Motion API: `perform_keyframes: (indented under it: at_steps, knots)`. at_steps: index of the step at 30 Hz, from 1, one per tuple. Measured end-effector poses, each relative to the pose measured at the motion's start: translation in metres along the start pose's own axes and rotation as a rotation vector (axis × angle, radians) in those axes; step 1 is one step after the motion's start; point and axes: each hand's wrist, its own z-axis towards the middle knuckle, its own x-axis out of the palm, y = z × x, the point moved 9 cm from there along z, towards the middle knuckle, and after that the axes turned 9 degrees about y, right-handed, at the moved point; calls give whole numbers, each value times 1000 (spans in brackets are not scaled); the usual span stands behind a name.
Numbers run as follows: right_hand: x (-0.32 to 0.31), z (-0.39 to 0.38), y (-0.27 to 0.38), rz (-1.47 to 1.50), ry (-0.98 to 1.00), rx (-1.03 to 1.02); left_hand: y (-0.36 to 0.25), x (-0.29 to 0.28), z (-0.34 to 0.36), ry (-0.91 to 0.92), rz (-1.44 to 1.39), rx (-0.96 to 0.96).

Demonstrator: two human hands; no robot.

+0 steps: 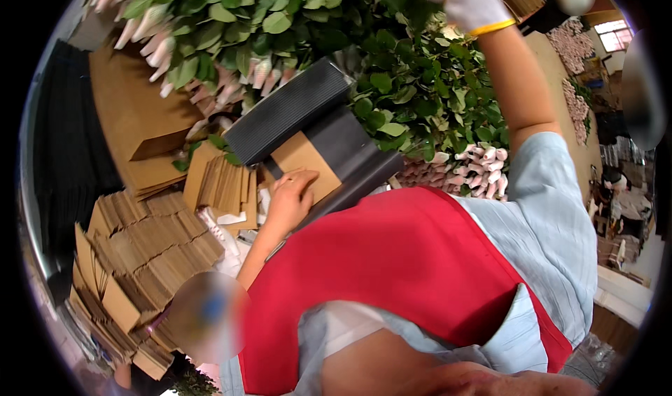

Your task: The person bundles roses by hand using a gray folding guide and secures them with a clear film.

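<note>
A red cloth apron [364, 256] lies nearest; beyond it, the bare left hand [292, 194] rests, fingers loosely bent, on a flat tan cardboard sheet [297, 156], seemingly steadying it atop a dark grey panel [343, 140]. Farther out, above leafy green stems [448, 95], the white-gloved right hand [472, 4] is cropped; I cannot tell its grip.

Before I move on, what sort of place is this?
Probably a flower-packing workshop: massed leafy stems, clusters of pale pink, sleeve-like ends beside the leaves, and stacked brown cardboard all point that way.
</note>
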Motion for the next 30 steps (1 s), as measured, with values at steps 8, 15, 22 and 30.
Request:
perform_keyframes:
  at_steps: [8, 15, 22, 30]
  knots:
    - [-79, -67, 58, -144, 120, -141, 18, 2, -15, 4, -55, -80]
    - [-7, -120, 134, 448, 491, -177, 43, 20, -17, 106, -392, -72]
    - [175, -193, 255, 534, 1254, -828, 44, 32, -31, 37, -237, 19]
    - [189, -202, 236, 385, 1411, -691, 19, -65, -89, -52, -24, -326]
